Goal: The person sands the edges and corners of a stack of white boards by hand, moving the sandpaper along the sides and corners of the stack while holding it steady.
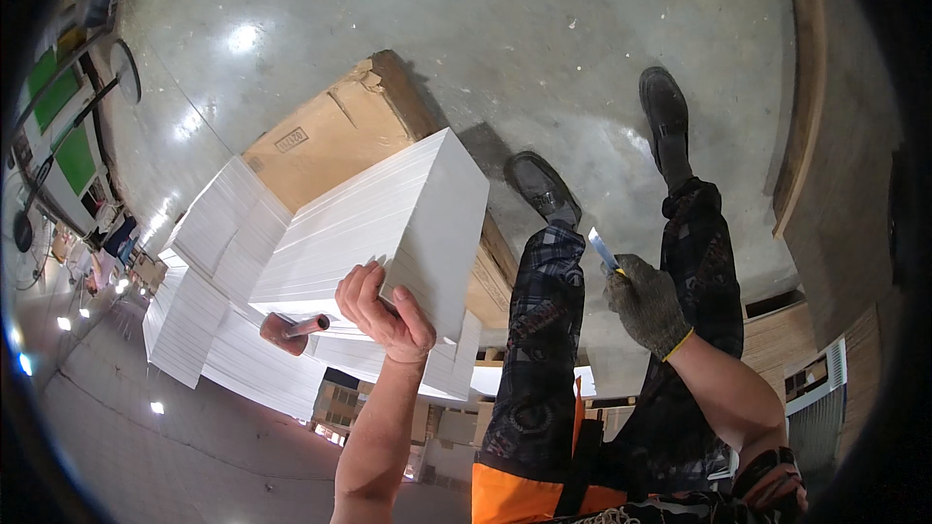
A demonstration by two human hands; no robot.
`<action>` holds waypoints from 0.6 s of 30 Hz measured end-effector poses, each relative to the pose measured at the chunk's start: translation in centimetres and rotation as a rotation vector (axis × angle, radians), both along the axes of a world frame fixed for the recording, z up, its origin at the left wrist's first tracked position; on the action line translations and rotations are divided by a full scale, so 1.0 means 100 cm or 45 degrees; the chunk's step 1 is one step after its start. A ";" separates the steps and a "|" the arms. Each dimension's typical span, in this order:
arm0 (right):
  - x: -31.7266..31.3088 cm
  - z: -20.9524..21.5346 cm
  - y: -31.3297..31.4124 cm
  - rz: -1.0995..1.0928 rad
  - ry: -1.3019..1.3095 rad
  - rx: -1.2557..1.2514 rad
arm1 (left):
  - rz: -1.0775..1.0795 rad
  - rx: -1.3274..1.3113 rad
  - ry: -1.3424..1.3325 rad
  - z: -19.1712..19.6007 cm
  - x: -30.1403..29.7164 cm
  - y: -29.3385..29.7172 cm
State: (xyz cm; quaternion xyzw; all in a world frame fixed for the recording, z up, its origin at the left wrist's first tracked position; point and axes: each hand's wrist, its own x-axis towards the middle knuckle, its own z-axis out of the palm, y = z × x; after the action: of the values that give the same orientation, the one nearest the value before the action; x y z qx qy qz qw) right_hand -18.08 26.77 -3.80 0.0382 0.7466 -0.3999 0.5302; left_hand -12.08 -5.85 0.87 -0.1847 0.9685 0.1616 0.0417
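A tall stack of white boards (427, 218) stands on a cardboard box (335, 121). My bare left hand (386, 315) grips a near corner of it, fingers curled over one face and the thumb against the other. Just left of this hand is a reddish-brown object with a short round handle (309, 326); its kind is unclear. My right hand (649, 306), in a grey knitted glove with a yellow cuff edge, is closed round a knife (604, 250). The blade points up and left, away from the boards, with a bit of yellow at its base.
More white board stacks (218, 262) adjoin on the left. My shoes (544, 189) and legs stand on the grey concrete floor (485, 29). At the right rises a large wooden panel (845, 155). A fan (124, 73) and green panels are at the far left.
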 end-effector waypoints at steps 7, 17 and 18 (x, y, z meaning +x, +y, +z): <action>0.055 -0.027 0.006 -0.042 0.085 0.043 | -0.022 0.024 0.141 -0.003 0.002 -0.002; 0.064 -0.008 -0.012 0.149 0.248 0.016 | -0.071 -0.005 0.182 -0.002 0.006 -0.001; 0.057 -0.009 -0.017 0.172 0.186 0.030 | -0.077 -0.026 0.230 -0.004 0.002 0.000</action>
State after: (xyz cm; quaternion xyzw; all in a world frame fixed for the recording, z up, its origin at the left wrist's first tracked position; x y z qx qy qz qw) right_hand -12.36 25.04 -4.66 -0.0354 0.7888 -0.3561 0.4997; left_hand -11.83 -5.80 0.52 -0.1406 0.9751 0.1663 -0.0429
